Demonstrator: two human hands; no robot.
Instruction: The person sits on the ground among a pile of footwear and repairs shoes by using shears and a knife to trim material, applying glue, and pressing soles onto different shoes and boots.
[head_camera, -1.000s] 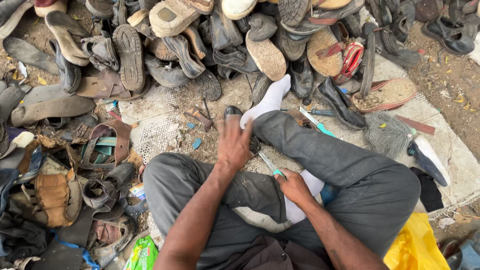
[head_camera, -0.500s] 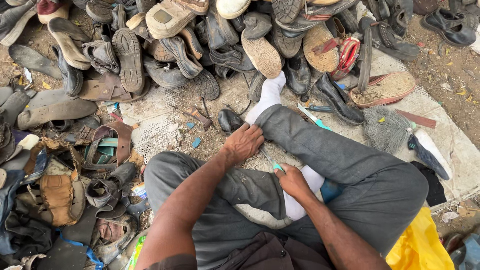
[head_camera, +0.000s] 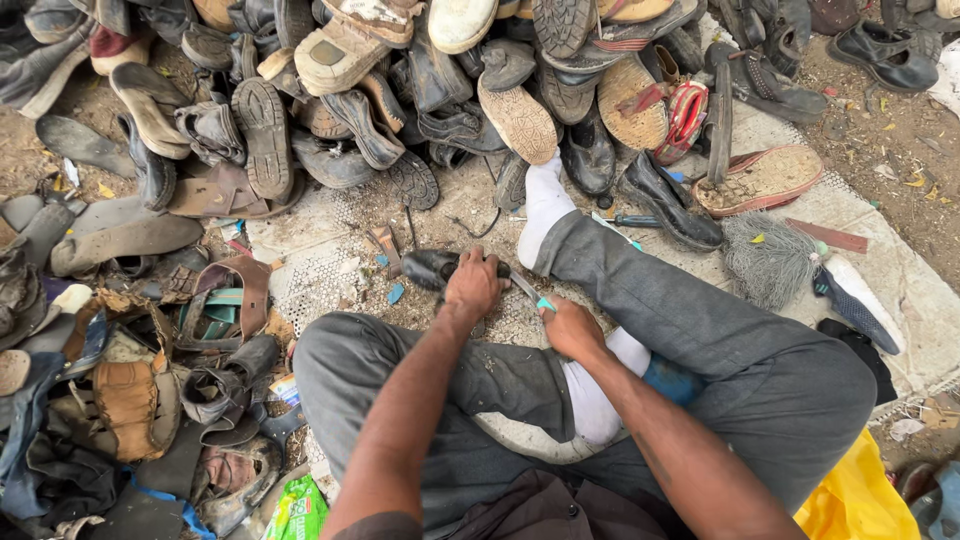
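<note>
left hand: clamped down on the small black leather shoe piece, pinning it to the gritty ground just in front of the crossed legs

right hand: fingers closed round the slim metal blade with a turquoise handle; tip angled toward the shoe piece, touching or near, can't quite tell

around: big heap of worn shoes and sandals further out; frayed grey brush off to the right

tip, imo: press the piece flat; short strokes; keep the blade pointing away from the pinning fingers; those sit really close
</note>
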